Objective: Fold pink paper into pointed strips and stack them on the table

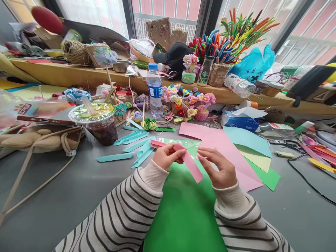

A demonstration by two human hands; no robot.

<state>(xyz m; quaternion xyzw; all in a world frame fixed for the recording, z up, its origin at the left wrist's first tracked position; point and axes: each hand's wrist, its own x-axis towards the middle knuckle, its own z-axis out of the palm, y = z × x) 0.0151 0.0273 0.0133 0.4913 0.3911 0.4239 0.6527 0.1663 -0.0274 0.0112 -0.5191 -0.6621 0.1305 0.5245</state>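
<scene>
While both striped sleeves reach forward over a green paper sheet (183, 210) spread on the grey worktop (65, 189), the left hand (166, 156) is closed in a pinch on the upper end of a folded pink paper strip (191, 164), thumb on top and fingers curled beneath. From there the strip slants down and to the right, held above the green sheet and not lying on it. At its other side the right hand (219, 167) is loosely curved, fingertips (201, 154) at the strip's edge; whether they press it or only hover just beside it cannot be told.

Just beyond the left hand, a second pink strip (157, 143) lies flat on the worktop beside a scatter of folded teal paper strips (136, 145). To the right of the hands, a large pink sheet (220, 143) overlaps light blue, yellow and green sheets. Farther back stand a water bottle (154, 91) with a blue cap, a lidded plastic cup (101, 122) with a dark drink, and a cluster of small handmade flowers (189, 99). Pipe cleaners (236, 31) in many colours fan out from containers on the wooden ledge by the window, near a blue plastic bag (253, 64). At the right edge of the worktop, scissors (283, 144) lie well apart from the hands
</scene>
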